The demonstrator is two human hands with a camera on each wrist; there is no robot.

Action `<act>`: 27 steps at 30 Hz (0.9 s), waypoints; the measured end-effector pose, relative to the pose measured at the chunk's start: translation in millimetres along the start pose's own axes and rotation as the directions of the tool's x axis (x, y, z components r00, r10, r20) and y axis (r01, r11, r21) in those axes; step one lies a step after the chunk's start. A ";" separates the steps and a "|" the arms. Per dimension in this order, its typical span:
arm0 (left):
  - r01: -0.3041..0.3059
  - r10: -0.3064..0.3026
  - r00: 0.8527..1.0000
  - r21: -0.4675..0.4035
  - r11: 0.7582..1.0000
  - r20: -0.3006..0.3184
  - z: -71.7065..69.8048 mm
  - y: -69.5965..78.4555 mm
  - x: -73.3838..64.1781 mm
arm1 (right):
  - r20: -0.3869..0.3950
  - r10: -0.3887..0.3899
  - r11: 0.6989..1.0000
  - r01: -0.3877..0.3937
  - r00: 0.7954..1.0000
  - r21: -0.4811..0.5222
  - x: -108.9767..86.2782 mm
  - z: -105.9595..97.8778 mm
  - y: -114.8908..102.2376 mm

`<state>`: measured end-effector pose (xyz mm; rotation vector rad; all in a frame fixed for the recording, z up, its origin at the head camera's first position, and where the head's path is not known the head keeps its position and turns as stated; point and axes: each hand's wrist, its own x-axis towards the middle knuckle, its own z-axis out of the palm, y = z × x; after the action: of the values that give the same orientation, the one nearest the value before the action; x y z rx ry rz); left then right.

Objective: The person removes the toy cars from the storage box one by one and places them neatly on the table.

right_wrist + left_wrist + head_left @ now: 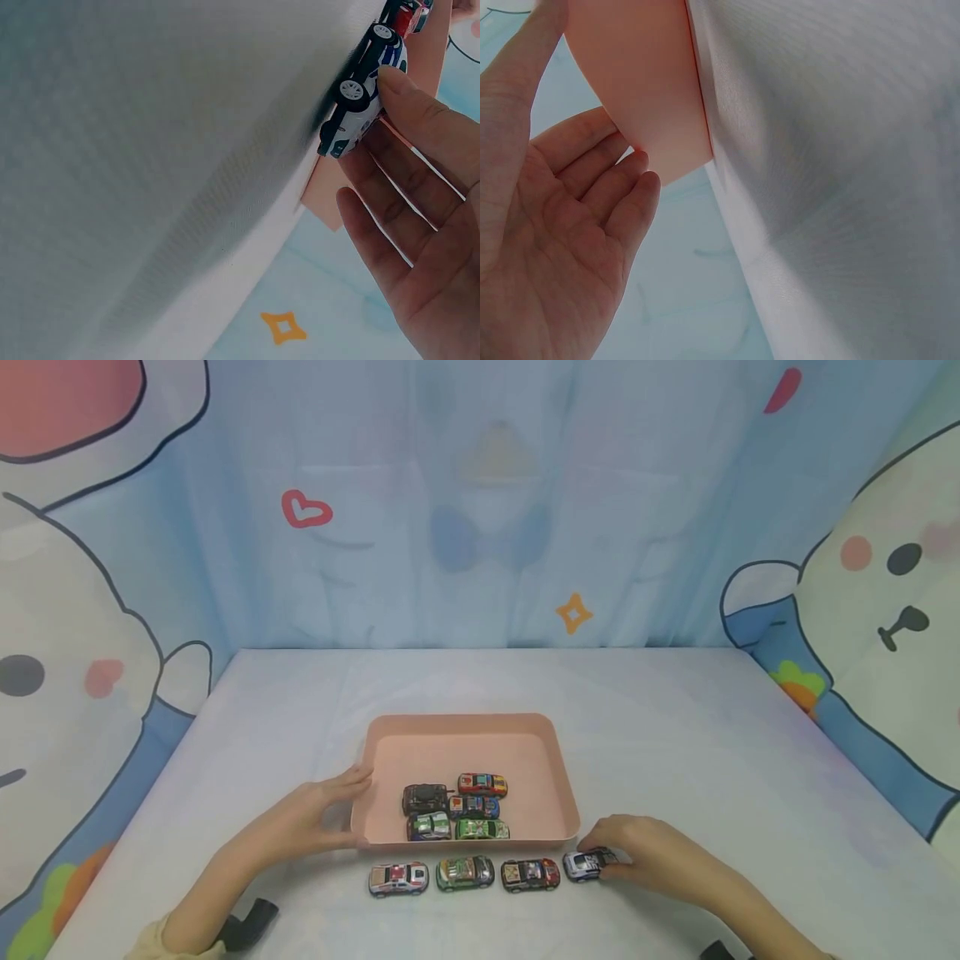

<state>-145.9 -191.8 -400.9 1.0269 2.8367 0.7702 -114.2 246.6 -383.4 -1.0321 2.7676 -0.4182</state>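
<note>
head: white car (585, 865) in right hand (643, 853)

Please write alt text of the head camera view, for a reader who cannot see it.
A person's right hand holds a white-and-black toy car at the right end of a row with three other toy cars, in front of a pink tray. The left hand touches the tray's left side, and five more toy cars are inside it.

Pale blue cloth (645, 468) printed with cartoon animals (855, 627) hangs behind and beside a white-covered table (675, 727).
</note>
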 end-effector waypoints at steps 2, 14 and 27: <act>0.001 -0.001 1.000 0.002 1.000 -0.003 -0.2 0.0 -0.4 | -0.002 -0.002 1.000 0.002 1.000 -0.003 0.6 0.2 0.0; 0.004 -0.004 1.000 -0.017 1.000 0.009 -0.1 -1.7 0.2 | -0.013 0.059 0.998 -0.059 0.998 0.019 5.3 -22.5 -6.5; 0.009 -0.009 1.000 -0.014 1.000 0.002 1.5 -1.8 0.6 | -0.136 -0.111 0.992 0.118 0.984 0.042 75.1 -33.7 -31.9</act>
<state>-147.2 -192.0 -403.0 1.0121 2.8280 0.7860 -159.0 180.9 -345.2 -1.1969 2.8053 -0.5905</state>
